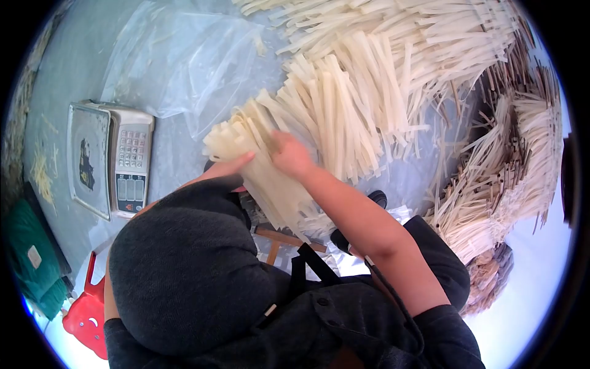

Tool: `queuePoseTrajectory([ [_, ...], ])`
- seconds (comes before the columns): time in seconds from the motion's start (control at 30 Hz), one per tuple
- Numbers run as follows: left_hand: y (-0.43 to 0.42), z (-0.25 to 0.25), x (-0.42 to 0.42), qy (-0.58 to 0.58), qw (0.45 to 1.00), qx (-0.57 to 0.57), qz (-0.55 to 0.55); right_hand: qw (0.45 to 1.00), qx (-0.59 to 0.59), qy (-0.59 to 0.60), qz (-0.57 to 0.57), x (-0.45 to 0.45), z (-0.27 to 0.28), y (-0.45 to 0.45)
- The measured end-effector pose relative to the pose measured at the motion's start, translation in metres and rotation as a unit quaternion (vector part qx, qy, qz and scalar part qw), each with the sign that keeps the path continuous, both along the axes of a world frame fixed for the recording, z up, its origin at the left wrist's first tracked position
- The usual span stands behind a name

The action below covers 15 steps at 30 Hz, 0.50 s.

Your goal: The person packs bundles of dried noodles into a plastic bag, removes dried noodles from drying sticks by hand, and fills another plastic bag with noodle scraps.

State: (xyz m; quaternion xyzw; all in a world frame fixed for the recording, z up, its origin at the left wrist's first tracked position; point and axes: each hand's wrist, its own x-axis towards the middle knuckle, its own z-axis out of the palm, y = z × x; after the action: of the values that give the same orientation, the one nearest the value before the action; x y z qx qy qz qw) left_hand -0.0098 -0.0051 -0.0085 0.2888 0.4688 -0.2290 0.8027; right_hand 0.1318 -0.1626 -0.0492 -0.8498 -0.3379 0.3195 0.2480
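A thick bundle of pale, flat dried noodle strips (279,190) lies across my lap, its layered end at the upper left. My left hand (232,166) grips the bundle's left side near that end, with the thumb showing and the other fingers hidden. On the bundle's upper right side, my right hand (290,157) has its fingers closed. A narrow tan piece (269,142) shows at its fingertips, too small to name. More loose strips (332,117) lie in a row just beyond the hands.
A digital scale (130,147) with a metal pan stands on the left. Clear plastic sheeting (184,55) lies behind it. Large stacks of strips (491,178) fill the right. A red plastic item (89,320) and green cloth (34,258) are at lower left; a wooden piece (289,238) is below the bundle.
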Motion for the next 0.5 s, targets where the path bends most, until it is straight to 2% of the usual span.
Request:
queuePoseTrajectory([
  [0.03,0.000,0.008,0.002,0.006,1.000,-0.013,-0.002,0.998,0.028,0.051,0.034,-0.005,-0.001,0.001],
  [0.17,0.002,-0.013,-0.010,0.007,0.997,0.029,-0.069,0.996,0.013,0.085,0.039,-0.010,0.017,0.004],
  [0.23,0.000,-0.023,-0.013,-0.013,0.997,0.040,-0.066,0.982,-0.106,0.136,0.073,0.013,0.042,0.013],
  [0.27,0.000,-0.023,-0.012,-0.012,0.997,0.040,-0.064,0.982,-0.107,0.137,0.075,0.019,0.038,0.011],
  [0.33,0.001,-0.022,-0.006,0.017,0.994,0.054,-0.089,0.998,-0.031,0.059,0.020,0.025,0.020,0.006],
  [0.37,-0.001,-0.016,-0.004,0.017,0.994,0.055,-0.089,0.998,-0.031,0.059,0.020,0.022,0.009,0.002],
  [0.43,-0.006,-0.002,0.003,-0.031,0.998,0.052,-0.006,0.997,0.009,0.066,0.036,0.017,-0.012,-0.003],
  [0.47,-0.005,0.000,0.004,-0.031,0.998,0.052,-0.006,0.997,0.009,0.066,0.036,0.013,-0.015,-0.002],
  [0.5,-0.003,0.001,0.004,-0.017,0.997,0.070,-0.035,0.999,-0.017,-0.013,0.025,0.008,-0.018,-0.001],
])
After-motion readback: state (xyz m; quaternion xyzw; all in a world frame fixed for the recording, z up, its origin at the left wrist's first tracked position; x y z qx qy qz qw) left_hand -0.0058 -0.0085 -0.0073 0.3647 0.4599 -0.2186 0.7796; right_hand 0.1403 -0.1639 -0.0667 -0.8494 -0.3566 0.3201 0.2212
